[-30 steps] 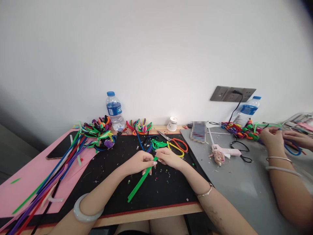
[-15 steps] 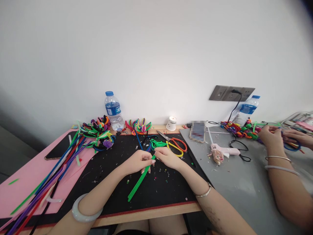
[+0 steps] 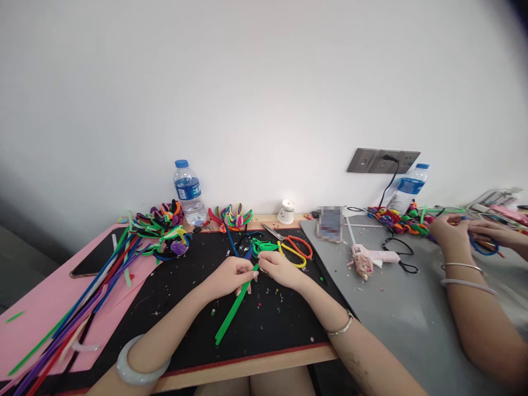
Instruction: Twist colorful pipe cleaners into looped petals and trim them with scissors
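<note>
Green pipe cleaners slant down toward me from between my hands, over the black mat. My left hand is closed round them, thumb against fingers. Pinched at their upper end is my right hand, its fingertips meeting the left ones. Just beyond the hands lies a bunch of looped green pipe cleaners. Scissors with one yellow and one orange handle rest beside my right hand. What sits exactly between the fingertips is hidden.
Loose pipe cleaners cross pink paper and a phone at left. Water bottles, a white cup and bundled loops stand along the wall. A glue gun lies right, near another person's hands.
The view has shifted slightly. Both my hands keep their grip on the green pipe cleaners, with only small finger movement. The other person's hands have shifted slightly around a blue loop.
</note>
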{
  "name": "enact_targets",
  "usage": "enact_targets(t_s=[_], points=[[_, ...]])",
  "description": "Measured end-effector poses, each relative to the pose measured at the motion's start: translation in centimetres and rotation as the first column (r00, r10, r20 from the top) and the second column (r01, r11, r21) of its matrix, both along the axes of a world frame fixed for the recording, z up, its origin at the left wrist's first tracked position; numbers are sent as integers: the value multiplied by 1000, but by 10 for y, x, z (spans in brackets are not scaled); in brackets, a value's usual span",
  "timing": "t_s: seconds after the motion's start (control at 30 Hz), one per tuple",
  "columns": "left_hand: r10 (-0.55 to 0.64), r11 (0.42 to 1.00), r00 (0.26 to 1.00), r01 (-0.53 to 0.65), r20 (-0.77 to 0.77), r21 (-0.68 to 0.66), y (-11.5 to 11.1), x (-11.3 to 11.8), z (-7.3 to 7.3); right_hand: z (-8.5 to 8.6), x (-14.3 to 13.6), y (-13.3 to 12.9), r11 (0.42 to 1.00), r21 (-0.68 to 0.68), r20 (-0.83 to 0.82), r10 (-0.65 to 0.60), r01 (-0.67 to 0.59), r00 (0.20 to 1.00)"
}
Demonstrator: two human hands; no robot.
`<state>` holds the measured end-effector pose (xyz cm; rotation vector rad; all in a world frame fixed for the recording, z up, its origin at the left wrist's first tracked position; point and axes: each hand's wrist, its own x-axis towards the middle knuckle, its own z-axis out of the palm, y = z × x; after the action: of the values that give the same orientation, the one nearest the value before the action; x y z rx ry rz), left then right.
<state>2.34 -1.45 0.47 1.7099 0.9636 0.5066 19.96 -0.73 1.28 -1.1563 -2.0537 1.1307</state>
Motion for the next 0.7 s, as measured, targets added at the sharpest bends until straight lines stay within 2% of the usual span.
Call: enact_targets(t_s=[0.47, 0.7], points=[[53, 997, 999, -53, -3, -57, 1, 3, 2, -8, 0, 2, 999, -54, -69, -8, 5, 998], [38, 995, 996, -30, 81, -97, 2, 2, 0, -5, 0, 0, 998, 61, -50, 37, -33, 998]])
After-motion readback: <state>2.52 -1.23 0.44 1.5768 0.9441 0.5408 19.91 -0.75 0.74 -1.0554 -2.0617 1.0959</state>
